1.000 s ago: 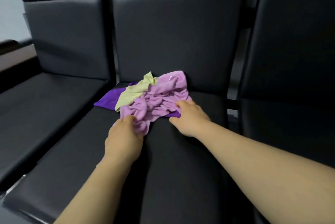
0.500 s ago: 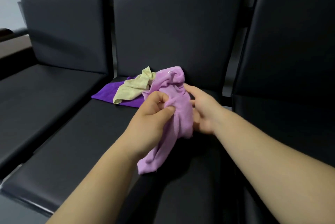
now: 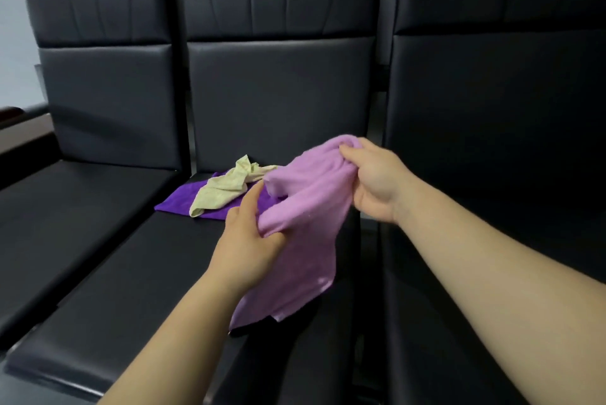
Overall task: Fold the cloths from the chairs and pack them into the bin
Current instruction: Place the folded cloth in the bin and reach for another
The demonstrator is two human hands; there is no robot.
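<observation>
Hands apart, both hold the pink cloth (image 3: pixel 305 208): left hand (image 3: pixel 249 240) grips its lower fold, right hand (image 3: pixel 377 181) pinches its top, above the middle chair seat (image 3: pixel 131 273). At that seat's rear, a yellow cloth (image 3: pixel 223 189) lies crumpled on a purple cloth (image 3: pixel 183 199).

purple cloth (image 3: pixel 178 200) — half covered, right chair (image 3: pixel 492 109) cropped

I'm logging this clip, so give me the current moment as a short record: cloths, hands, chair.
pink cloth: hanging, bunched, between both hands
left hand: grips its lower fold
right hand: grips its top end
purple cloth: flat on the middle chair seat
yellow cloth: crumpled, lying on the purple cloth
bin: not in view
</observation>
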